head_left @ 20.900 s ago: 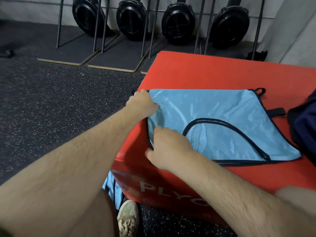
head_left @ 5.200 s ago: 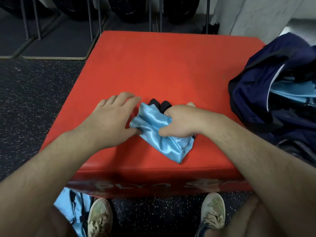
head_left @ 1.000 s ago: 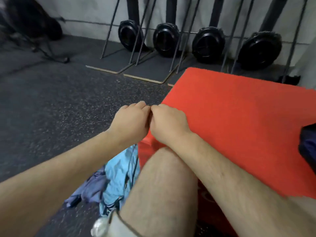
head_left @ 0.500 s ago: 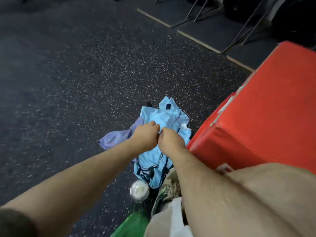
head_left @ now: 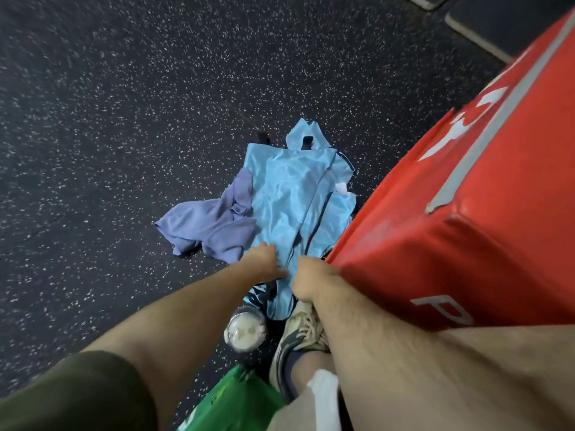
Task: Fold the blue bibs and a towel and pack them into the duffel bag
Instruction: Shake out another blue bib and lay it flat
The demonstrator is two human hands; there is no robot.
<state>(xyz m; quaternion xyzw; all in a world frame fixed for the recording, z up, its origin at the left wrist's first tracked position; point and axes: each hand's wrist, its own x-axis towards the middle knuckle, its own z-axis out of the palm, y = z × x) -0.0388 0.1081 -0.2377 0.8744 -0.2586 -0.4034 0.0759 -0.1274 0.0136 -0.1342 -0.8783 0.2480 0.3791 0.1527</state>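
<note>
A light blue bib point(head_left: 289, 194) with dark trim lies crumpled on the speckled floor beside the red plyo box point(head_left: 466, 213). A lilac towel point(head_left: 208, 225) lies bunched against the bib's left side. My left hand point(head_left: 264, 262) reaches down onto the bib's near edge, fingers on the cloth. My right hand point(head_left: 311, 278) is beside it, its fingers hidden behind the knuckles and the bib. The duffel bag is out of view.
A clear lidded cup point(head_left: 245, 329) stands on the floor just below my hands. My shoe point(head_left: 298, 337) is next to it, and a green bag point(head_left: 236, 402) sits at the bottom. Dark speckled floor point(head_left: 109, 119) spreads to the left.
My view tipped from the box top down to the floor. Both hands dropped from the box's corner to the bib lying on the floor and are now lower on it.
</note>
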